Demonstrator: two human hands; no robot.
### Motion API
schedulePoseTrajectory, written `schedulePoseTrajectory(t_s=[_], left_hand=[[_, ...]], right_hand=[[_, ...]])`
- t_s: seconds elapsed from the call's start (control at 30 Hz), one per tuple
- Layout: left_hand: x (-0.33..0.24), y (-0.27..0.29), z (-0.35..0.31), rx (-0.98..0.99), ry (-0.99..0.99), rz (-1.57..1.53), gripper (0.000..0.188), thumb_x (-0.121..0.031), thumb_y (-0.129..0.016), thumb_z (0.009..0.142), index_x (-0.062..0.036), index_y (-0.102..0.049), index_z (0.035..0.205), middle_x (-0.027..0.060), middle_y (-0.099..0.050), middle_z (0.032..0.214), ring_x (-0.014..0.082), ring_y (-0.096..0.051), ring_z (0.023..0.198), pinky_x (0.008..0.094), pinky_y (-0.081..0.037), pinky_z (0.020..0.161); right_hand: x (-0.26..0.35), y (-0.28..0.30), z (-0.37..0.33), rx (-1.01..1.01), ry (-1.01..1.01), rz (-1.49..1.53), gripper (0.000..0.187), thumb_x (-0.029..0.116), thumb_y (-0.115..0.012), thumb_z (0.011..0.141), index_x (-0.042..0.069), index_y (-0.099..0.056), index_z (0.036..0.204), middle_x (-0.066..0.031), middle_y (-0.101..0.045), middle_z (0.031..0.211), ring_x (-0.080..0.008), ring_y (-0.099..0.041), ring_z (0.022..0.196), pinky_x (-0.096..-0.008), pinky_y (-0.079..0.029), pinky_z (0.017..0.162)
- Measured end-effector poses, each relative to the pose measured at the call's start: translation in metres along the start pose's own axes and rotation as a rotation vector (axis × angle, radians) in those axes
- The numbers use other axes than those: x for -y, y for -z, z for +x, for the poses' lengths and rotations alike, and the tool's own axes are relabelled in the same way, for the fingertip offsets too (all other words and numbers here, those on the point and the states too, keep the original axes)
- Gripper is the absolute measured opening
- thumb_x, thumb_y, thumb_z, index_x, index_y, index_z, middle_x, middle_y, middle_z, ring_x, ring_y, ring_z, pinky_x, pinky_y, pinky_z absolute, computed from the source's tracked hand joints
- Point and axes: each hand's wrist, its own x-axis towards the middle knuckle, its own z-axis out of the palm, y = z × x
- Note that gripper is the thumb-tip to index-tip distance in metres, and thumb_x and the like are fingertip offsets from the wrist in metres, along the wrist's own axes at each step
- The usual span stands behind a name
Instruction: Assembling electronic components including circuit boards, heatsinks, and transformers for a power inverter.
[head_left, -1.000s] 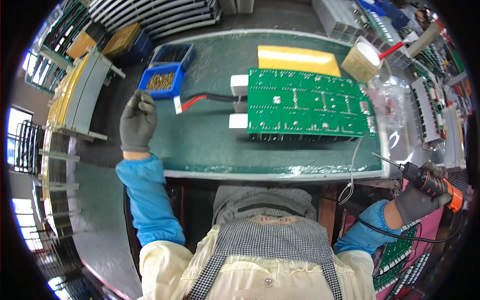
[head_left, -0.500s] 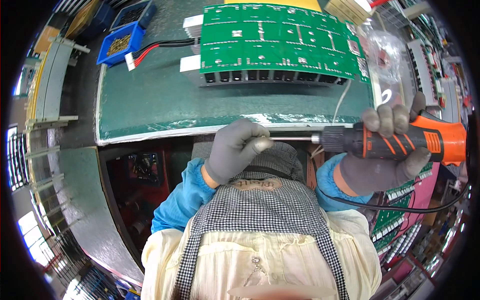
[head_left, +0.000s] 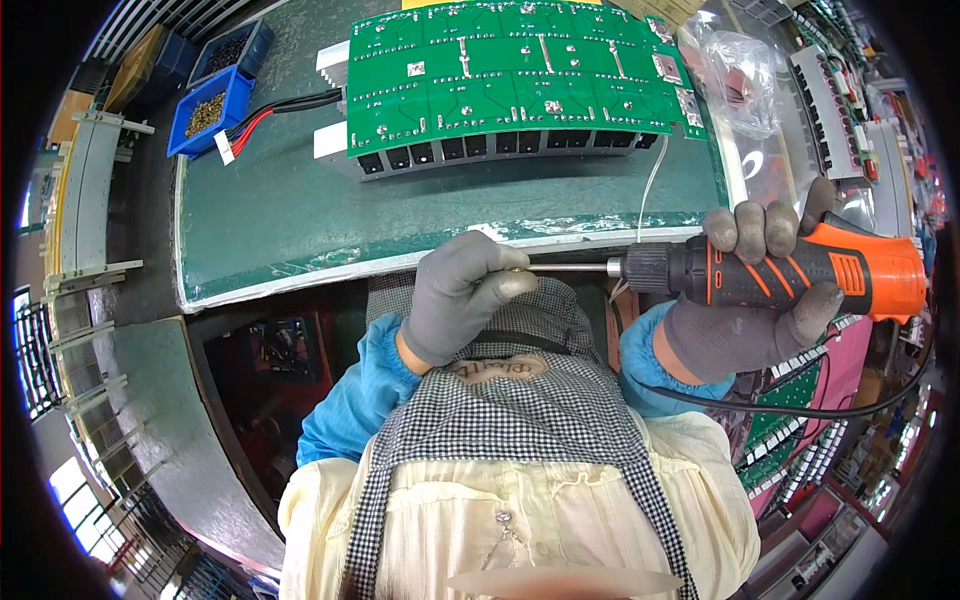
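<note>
In a grey glove, my right hand (head_left: 755, 290) grips an orange and black electric screwdriver (head_left: 850, 272), held level with its bit pointing left. My left hand (head_left: 462, 298), gloved too, pinches a small brass-coloured screw (head_left: 517, 269) at the tip of the bit; the fingers hide most of it. Both hands are in front of the bench's near edge, above my lap. Beyond them a large green circuit board (head_left: 500, 85) lies on the bench, with black parts and silvery heat sinks under it. Black and red wires with a white connector (head_left: 226, 148) come out of its left side.
A blue bin (head_left: 208, 112) of brass-coloured screws stands at the bench's far left, with another blue bin (head_left: 232, 50) of dark parts behind it. Clear plastic bags (head_left: 740, 85) lie right of the board. The screwdriver's black cable (head_left: 780, 412) loops below my right forearm.
The whole view has shifted, so the bench and board appear further left and higher. My hands keep the same pose, with the bit still at my left fingertips.
</note>
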Motion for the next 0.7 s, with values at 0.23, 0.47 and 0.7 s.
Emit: schedulePoseTrajectory(t_s=[0.23,0.47,0.7], left_hand=[[-0.003,0.001,0.002,0.069,0.010,0.136,0.025,-0.016,-0.082,0.074,-0.0048,-0.070,0.094,0.0060,-0.065,0.080,0.0183,-0.063,0.072,0.0294,-0.049,0.064],[0.002,-0.005,0.005,0.032,-0.055,0.249,0.027,-0.017,-0.084,0.070,-0.0067,-0.069,0.090,0.0067,-0.064,0.075,0.0213,-0.063,0.067,0.0317,-0.049,0.059],[-0.002,-0.008,0.011,-0.004,0.038,0.197,0.033,-0.018,-0.085,0.071,-0.0059,-0.070,0.098,0.0067,-0.061,0.071,0.0204,-0.061,0.064,0.0294,-0.047,0.058]], right_hand=[[-0.004,-0.003,-0.004,-0.072,-0.052,-0.034,0.062,0.044,-0.062,0.094,0.014,-0.037,0.142,-0.0115,-0.059,0.100,-0.0213,-0.059,0.083,-0.0434,-0.052,0.078],[-0.012,-0.002,0.001,-0.182,-0.095,-0.046,0.069,0.031,-0.066,0.092,-0.001,-0.034,0.144,-0.0122,-0.058,0.099,-0.0202,-0.055,0.085,-0.0422,-0.048,0.083],[-0.009,-0.006,0.014,-0.177,-0.055,-0.070,0.051,0.042,-0.061,0.094,0.004,-0.047,0.124,-0.0106,-0.062,0.099,-0.0215,-0.060,0.084,-0.0443,-0.052,0.078]])
